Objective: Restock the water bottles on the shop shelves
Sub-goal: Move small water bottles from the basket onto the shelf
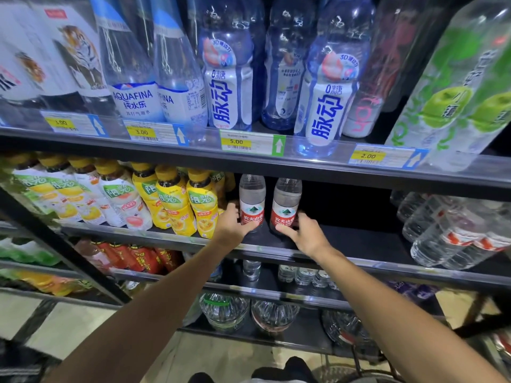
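Two clear water bottles with red labels stand upright side by side on the dark middle shelf (pixel 359 239). My left hand (pixel 233 226) grips the lower part of the left bottle (pixel 251 200). My right hand (pixel 304 233) grips the base of the right bottle (pixel 286 203). Both bottles rest on the shelf near its front edge. To the right of them the shelf is dark and bare up to a group of larger clear bottles (pixel 453 233).
Yellow-capped tea bottles (pixel 177 200) crowd the shelf just left of my left hand. The shelf above holds blue-labelled drink bottles (pixel 229 78) behind price tags (pixel 243 142). Lower shelves carry small water bottles (pixel 304 275) and big water jugs (pixel 224 310).
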{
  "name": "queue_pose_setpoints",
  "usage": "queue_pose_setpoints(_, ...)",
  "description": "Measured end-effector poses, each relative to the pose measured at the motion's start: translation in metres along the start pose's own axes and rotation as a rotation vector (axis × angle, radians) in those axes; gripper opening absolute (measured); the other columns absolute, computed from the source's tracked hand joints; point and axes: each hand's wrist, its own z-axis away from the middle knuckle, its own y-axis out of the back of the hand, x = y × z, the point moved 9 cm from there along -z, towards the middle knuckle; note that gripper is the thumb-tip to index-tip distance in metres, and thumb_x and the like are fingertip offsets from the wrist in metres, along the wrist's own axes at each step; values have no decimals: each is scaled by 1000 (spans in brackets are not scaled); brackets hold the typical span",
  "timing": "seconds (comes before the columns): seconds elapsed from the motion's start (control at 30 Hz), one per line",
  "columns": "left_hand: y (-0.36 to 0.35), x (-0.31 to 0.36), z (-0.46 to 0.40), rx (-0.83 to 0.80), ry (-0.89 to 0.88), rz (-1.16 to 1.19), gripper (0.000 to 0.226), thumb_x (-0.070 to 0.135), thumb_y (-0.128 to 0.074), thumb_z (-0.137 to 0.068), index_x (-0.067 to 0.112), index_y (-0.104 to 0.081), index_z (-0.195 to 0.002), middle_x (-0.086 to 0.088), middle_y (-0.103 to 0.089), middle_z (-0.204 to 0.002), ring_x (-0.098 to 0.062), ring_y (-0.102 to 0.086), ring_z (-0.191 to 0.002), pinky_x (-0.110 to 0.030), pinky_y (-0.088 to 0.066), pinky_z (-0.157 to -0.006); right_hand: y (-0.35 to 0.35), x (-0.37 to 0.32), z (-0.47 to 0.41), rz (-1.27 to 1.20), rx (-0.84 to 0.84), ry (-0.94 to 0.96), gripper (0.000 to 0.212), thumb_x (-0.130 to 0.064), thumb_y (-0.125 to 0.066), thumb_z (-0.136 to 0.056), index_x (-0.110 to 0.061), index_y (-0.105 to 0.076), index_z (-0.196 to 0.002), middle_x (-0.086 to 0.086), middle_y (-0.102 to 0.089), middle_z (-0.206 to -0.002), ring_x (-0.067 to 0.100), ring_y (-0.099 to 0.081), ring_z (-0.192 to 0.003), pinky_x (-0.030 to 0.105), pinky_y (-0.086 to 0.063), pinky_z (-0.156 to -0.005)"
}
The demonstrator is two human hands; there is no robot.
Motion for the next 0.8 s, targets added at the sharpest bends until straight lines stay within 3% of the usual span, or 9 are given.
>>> queue_pose_setpoints(0.07, -2, -4, -2, -14, 21, 20, 50, 17, -88, -77, 11, -53, -113, 2, -66, -104, -13, -67, -97, -26, -57, -88, 1, 3, -4, 20, 17, -6, 56, -42, -75, -90, -7, -60, -131, 10, -68, -133, 26, -64, -123, 45, -50, -106)
queue_pose_setpoints(0.17, -5, -10, -6, -34, 57, 74, 47, 10, -86, -78, 12, -52, -111, 14, -63, -97, 8, -67, -85, -6, -52, -71, 0, 5, -10, 50, 10, 3, 55, -43, -73, -91, -6, -62, -130, 10, -70, -131, 26, -66, -120, 47, -51, -105)
queue_pose_setpoints(0.23, -7, -12, -11, -42, 67, 98, 47, 6, -83, -81, 13, -51, -114, 17, -62, -98, 14, -66, -83, -3, -50, -68, 0, 4, -16, 82, 18, 12, 56, -45, -71, -92, -6, -62, -131, 10, -71, -130, 28, -66, -121, 46, -50, -105)
queue_pose_setpoints(0.3, -9, -14, -16, -45, 75, 104, 45, 5, -80, -84, 11, -51, -117, 8, -65, -105, 1, -68, -97, -8, -54, -75, 2, 3, -23, 119, 45, 17, 59, -48, -70, -92, -6, -61, -131, 13, -70, -129, 32, -65, -122, 46, -50, -103)
queue_pose_setpoints(0.37, -10, -10, -22, -20, 57, 59, 47, 11, -79, -86, 2, -54, -124, -10, -69, -118, -24, -66, -113, -31, -58, -92, 3, 1, -32, 150, 61, 34, 60, -48, -68, -93, -6, -56, -134, 16, -68, -132, 36, -62, -124, 46, -50, -102)
queue_pose_setpoints(0.43, -10, -3, -31, 24, 27, -44, 54, 15, -81, -85, -1, -56, -129, -20, -67, -125, -33, -63, -118, -45, -52, -102, 3, 1, -44, 179, 72, 44, 59, -45, -69, -94, -7, -54, -136, 18, -64, -135, 38, -60, -125, 46, -48, -102)
queue_pose_setpoints(0.57, -15, 6, -57, 66, -56, -127, 56, 0, -75, -85, -6, -52, -136, -25, -59, -138, -38, -55, -131, -43, -40, -112, 7, 6, -71, 205, 85, 35, 55, -51, -65, -95, -6, -59, -126, 17, -68, -129, 39, -61, -120, 47, -48, -99)
queue_pose_setpoints(0.7, -21, 7, -80, 73, -107, -177, 47, 13, -69, -94, -7, -52, -133, -26, -58, -138, -40, -56, -128, -44, -41, -108, 11, 11, -93, 183, 124, 34, 57, -54, -63, -94, -7, -59, -126, 14, -69, -130, 37, -62, -121, 45, -49, -98)
queue_pose_setpoints(0.8, -28, 2, -96, 52, -97, -81, 52, 11, -68, -95, -8, -45, -138, -26, -56, -141, -39, -55, -130, -49, -43, -108, 15, 10, -108, 194, 177, 75, 53, -53, -64, -95, -7, -61, -121, 15, -70, -128, 37, -65, -117, 42, -51, -92)
